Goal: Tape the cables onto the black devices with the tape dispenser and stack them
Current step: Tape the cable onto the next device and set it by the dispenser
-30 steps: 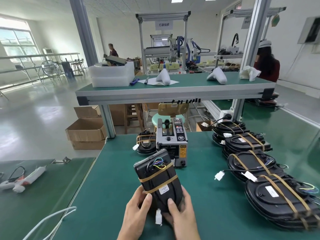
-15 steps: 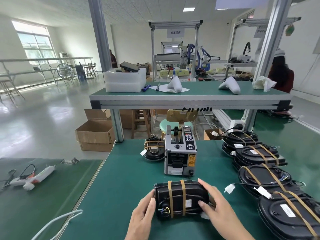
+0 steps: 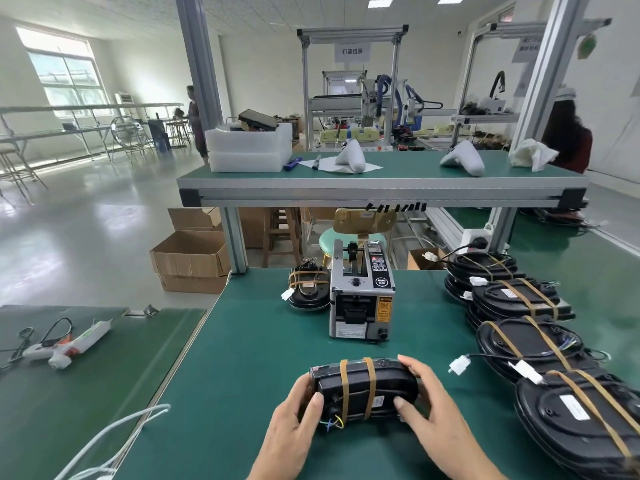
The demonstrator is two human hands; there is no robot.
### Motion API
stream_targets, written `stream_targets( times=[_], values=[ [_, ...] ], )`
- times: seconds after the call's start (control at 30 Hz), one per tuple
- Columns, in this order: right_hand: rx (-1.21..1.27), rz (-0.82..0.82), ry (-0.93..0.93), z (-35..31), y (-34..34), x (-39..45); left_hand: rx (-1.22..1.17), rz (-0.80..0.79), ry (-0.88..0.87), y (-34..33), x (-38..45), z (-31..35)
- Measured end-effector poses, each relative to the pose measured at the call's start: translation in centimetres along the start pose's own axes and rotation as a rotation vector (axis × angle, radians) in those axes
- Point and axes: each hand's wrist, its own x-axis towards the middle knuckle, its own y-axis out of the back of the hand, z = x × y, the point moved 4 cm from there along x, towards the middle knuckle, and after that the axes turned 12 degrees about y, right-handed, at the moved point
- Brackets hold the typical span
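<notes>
A black device [image 3: 363, 389] with two tan tape bands around it lies sideways, held just over the green table [image 3: 249, 358] near its front edge. My left hand [image 3: 294, 420] grips its left end, where coloured wires stick out. My right hand [image 3: 429, 414] grips its right end. The grey tape dispenser [image 3: 362, 296] stands behind the device at mid-table. A small stack of taped devices [image 3: 309, 287] sits left of the dispenser. Several stacks of taped black devices [image 3: 526, 337] run along the right side.
A raised shelf [image 3: 381, 188] crosses above the back of the table, carrying white foam blocks and white parts. A glue gun [image 3: 69, 344] lies on the neighbouring table at left. Cardboard boxes [image 3: 190, 261] sit on the floor. A white cable [image 3: 114, 434] hangs near the left front edge.
The device has been turned from standing lengthwise to lying sideways between my hands. My left thumb now curls over its left end.
</notes>
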Motion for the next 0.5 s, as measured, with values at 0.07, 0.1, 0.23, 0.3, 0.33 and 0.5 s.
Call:
stream_targets(
  times=[0.07, 0.1, 0.23, 0.3, 0.33, 0.5],
  values=[
    [-0.033, 0.015, 0.005, -0.3, 0.1, 0.0, 0.027, -0.007, -0.015, 0.0, 0.0, 0.0],
    [-0.042, 0.019, 0.008, -0.6, 0.1, 0.0, 0.038, -0.010, -0.024, 0.0, 0.0, 0.0],
    [-0.006, 0.069, -0.045, -1.7, 0.3, 0.8, 0.043, -0.024, -0.063, 0.1, -0.1, 0.1],
    [-0.096, 0.132, -0.037, -2.2, 0.6, 2.1, 0.042, -0.031, -0.079, 0.0, -0.2, 0.2],
    [-0.141, 0.159, -0.026, -2.6, 0.7, 3.0, 0.043, -0.035, -0.087, 0.0, -0.2, 0.4],
    [-0.361, 0.100, -0.015, -5.4, -0.5, 8.6, 0.033, -0.033, -0.104, 0.0, -0.5, 0.9]
  ],
)
